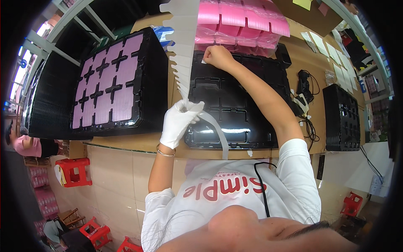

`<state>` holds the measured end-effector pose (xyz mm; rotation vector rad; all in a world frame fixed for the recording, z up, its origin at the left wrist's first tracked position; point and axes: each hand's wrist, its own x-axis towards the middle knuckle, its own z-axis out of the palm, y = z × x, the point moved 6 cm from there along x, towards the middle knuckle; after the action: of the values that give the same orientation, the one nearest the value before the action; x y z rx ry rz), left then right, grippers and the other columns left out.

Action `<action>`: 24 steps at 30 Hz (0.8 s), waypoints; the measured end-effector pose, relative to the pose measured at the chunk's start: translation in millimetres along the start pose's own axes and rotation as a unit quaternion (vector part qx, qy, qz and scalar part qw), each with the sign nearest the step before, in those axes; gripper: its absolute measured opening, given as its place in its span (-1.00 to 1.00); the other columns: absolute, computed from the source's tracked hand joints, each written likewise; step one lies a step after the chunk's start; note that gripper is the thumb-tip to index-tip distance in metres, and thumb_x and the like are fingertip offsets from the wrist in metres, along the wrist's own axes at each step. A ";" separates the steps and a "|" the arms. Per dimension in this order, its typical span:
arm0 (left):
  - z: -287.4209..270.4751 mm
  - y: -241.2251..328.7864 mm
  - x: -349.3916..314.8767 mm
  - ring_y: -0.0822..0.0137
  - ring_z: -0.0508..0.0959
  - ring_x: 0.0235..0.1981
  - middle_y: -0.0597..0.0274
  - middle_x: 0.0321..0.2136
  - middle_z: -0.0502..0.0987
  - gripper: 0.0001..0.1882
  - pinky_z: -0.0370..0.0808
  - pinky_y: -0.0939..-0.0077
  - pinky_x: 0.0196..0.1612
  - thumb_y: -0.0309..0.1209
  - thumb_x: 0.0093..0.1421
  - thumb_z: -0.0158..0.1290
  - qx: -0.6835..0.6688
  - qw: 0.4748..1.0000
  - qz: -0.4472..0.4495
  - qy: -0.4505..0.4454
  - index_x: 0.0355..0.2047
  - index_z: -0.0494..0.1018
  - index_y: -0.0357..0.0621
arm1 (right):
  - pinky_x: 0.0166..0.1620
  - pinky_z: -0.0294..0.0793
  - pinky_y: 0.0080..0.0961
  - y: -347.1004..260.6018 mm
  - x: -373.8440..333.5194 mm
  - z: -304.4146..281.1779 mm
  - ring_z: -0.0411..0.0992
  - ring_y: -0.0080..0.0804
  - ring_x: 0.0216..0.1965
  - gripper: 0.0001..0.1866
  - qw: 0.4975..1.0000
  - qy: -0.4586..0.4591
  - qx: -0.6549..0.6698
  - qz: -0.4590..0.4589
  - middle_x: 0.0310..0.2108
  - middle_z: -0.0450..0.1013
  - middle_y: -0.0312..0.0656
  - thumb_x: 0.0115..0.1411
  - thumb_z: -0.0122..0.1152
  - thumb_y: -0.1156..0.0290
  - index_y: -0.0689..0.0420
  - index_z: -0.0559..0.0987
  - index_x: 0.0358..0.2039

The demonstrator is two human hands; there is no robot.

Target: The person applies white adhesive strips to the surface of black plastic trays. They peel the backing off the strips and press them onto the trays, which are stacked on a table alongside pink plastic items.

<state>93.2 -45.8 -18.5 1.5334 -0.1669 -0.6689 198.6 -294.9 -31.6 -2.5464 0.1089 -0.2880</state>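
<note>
My left hand (178, 122), in a white glove, is closed on a pale strip with a notched edge (183, 54). The strip hangs down from the top of the view, and its narrow tail curls from the glove towards the table's near edge. My bare right hand (218, 57) is closed at the far left part of a black plastic tray (235, 107) with moulded ridges. A tiny white bit shows by its fingertips, too small to name. Just beyond that hand lie pink sheet-like pieces (243, 25) in rows, partly under clear film.
At the left stands a stack of black trays (147, 84), the top one filled with pink pieces. More black trays (342, 117) are stacked at the right, near a dark corded device (304, 82) and cables. Red stools (73, 172) stand on the floor.
</note>
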 end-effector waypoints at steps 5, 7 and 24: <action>-3.9 -0.1 -1.4 0.61 0.46 -0.57 0.35 -0.50 0.53 -0.76 0.37 0.74 -0.47 -0.33 0.12 0.32 -0.006 0.999 0.027 0.028 -0.38 0.52 -0.21 | -0.16 0.50 -0.36 1.3 -32.0 -7.0 0.57 -0.29 -0.28 -0.88 0.984 0.006 0.161 -0.082 -0.38 0.57 -0.12 -0.03 0.34 0.36 0.13 0.64 -0.53; -13.9 -3.8 -3.3 0.61 0.45 -0.58 0.37 -0.52 0.51 -0.76 0.35 0.74 -0.48 -0.33 0.12 0.32 -0.018 0.998 0.042 0.051 -0.41 0.51 -0.19 | -0.09 0.51 -0.41 -8.2 -59.5 -13.7 0.55 -0.30 -0.21 -0.86 0.911 -0.051 0.406 0.043 -0.25 0.55 -0.06 0.11 0.24 0.44 0.22 0.59 -0.33; -2.1 -0.5 -42.8 0.54 0.49 -0.58 0.24 -0.45 0.57 -0.72 0.43 0.72 -0.52 -0.29 0.25 0.18 -0.112 0.988 0.087 0.061 -0.20 0.51 -0.29 | -0.41 0.21 -0.71 -116.9 -207.0 -2.1 0.13 -0.77 -0.54 -0.92 0.907 -0.043 0.403 0.113 -0.60 0.24 -0.51 0.11 0.32 0.53 0.17 0.61 -0.35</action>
<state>59.4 -22.7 -6.1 1.3211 -0.1266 -0.4373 -1.5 -169.7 -3.2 -1.6978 0.2023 -0.0937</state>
